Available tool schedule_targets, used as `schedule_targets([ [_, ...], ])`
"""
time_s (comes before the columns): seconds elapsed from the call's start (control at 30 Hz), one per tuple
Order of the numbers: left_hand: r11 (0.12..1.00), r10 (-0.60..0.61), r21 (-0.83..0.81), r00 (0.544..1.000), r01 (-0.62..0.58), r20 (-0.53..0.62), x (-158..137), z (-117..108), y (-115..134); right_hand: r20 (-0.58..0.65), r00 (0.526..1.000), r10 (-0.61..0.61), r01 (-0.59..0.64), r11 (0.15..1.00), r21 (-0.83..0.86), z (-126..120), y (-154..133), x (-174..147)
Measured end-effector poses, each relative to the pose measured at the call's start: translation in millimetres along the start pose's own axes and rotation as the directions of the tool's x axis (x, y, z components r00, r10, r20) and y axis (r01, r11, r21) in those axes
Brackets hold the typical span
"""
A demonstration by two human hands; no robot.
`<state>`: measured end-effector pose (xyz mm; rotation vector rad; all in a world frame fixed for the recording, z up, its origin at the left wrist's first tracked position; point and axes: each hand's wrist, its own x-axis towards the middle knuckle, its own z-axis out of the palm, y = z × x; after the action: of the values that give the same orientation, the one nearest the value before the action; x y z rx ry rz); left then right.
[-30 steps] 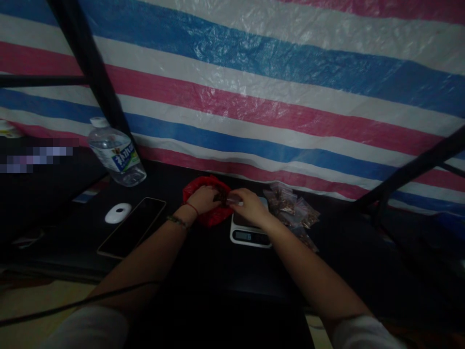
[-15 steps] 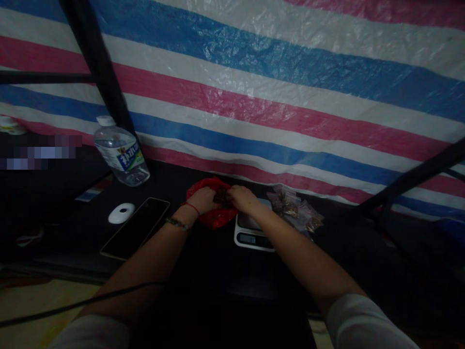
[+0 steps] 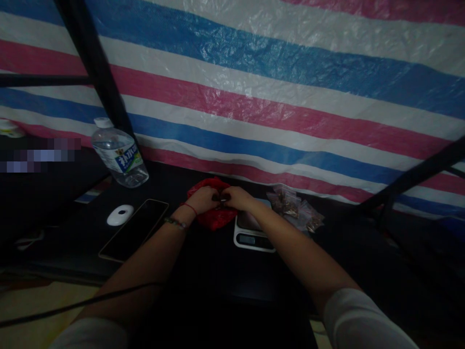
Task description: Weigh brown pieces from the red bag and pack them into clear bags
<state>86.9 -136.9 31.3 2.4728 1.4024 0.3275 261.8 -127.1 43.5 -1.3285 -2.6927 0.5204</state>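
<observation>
My left hand (image 3: 205, 199) and my right hand (image 3: 236, 198) meet over a red plastic bag (image 3: 214, 221) on the black table. The fingertips of both hands are closed together around something small and dark, too dim to name. Beneath my right wrist sits a white digital kitchen scale (image 3: 254, 241), its platform partly hidden by the arm. Several small clear zip bags (image 3: 290, 208) of brownish pieces lie just right of the scale.
On the left stand a clear plastic bottle (image 3: 121, 157), a white oval case (image 3: 120, 215) and a dark smartphone (image 3: 134, 230). Striped plastic sheeting (image 3: 254, 106) hangs behind the table. Black frame bars (image 3: 98, 68) slant at both sides, and a dark cable crosses my left forearm.
My fingertips have come closer together over the red bag, covering the dark brown pieces visible earlier between them. The view has shifted slightly; the scale and zip bags stay in place.
</observation>
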Motion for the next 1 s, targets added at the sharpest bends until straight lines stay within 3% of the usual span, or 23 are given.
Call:
schedule_targets([
  [0.23,0.978,-0.118,-0.18,0.989,0.1,-0.09,1,2,-2,-0.017,0.998,0.067,-0.066,0.996,0.057,3,-6,8],
  [0.4,0.965,-0.047,-0.26,0.96,-0.028,-0.275,0,-1,2,-0.027,0.996,0.086,-0.078,0.969,0.235,7,-3,11],
  [0.53,0.947,0.009,-0.291,0.918,-0.135,-0.397,-3,-5,1,-0.103,0.992,0.076,-0.021,0.89,0.456,15,8,15],
  [0.7,0.975,-0.034,-0.211,0.88,-0.076,-0.475,-2,-7,-6,-0.18,0.973,0.147,-0.03,0.847,0.531,19,17,15],
  [0.8,0.998,-0.021,-0.056,0.909,-0.002,-0.417,-2,-10,-10,-0.234,0.962,0.142,0.002,0.851,0.525,16,15,11],
  [0.87,0.999,-0.012,0.029,0.945,0.023,-0.325,-4,-14,-10,-0.247,0.96,0.132,-0.012,0.9,0.436,11,11,6],
  [0.93,0.997,-0.025,0.071,0.986,0.037,-0.162,-7,-19,-8,-0.212,0.972,0.098,-0.035,0.958,0.284,4,6,1],
  [1.0,0.996,-0.051,0.076,0.998,0.048,0.042,-10,-22,-5,-0.152,0.987,0.05,-0.027,0.989,0.146,-2,-1,-2],
])
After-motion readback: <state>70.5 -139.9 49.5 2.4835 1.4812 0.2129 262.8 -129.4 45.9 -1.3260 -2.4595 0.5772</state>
